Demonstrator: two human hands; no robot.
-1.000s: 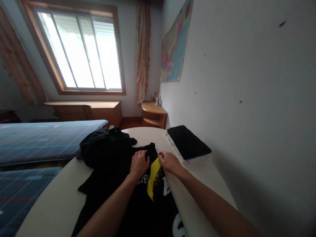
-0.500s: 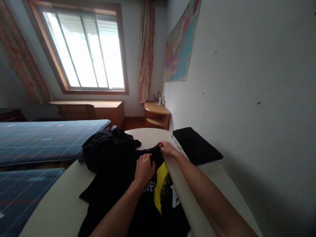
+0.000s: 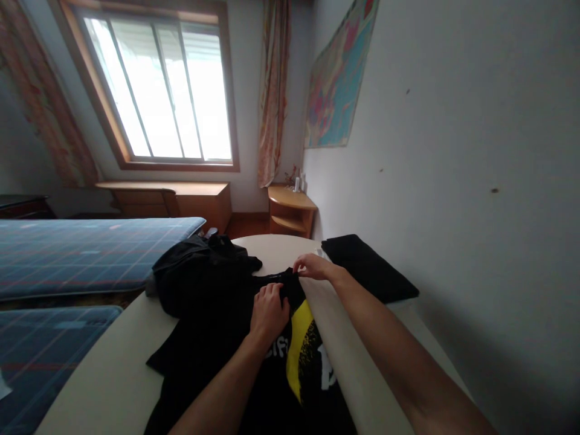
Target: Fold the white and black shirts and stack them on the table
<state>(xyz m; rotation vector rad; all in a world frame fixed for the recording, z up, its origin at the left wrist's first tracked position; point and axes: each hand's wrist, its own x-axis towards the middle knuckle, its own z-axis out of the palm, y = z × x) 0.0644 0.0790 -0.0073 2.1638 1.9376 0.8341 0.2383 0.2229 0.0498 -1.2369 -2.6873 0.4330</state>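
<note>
A black T-shirt (image 3: 212, 356) with a yellow and white print lies on the round table, its right side ending in a long straight edge. My left hand (image 3: 269, 311) rests on the shirt just below the neckline, fingers extended and slightly bent. At the upper right corner, beside the collar, my right hand (image 3: 312, 267) pinches the cloth between thumb and fingertips. A pale strip (image 3: 348, 344) runs along the shirt's straight edge, under my right forearm; I cannot tell whether it is cloth or tabletop.
A crumpled black garment (image 3: 194, 272) lies at the table's left back. Folded black cloth (image 3: 367, 266) sits at the right by the wall. The pale round table (image 3: 95, 368) has a bare left edge. Blue plaid mattresses (image 3: 90, 257) stand left of it.
My right hand has shifted slightly right and its wrist has turned flatter, still at the collar corner. My left hand stays in the same place on the shirt.
</note>
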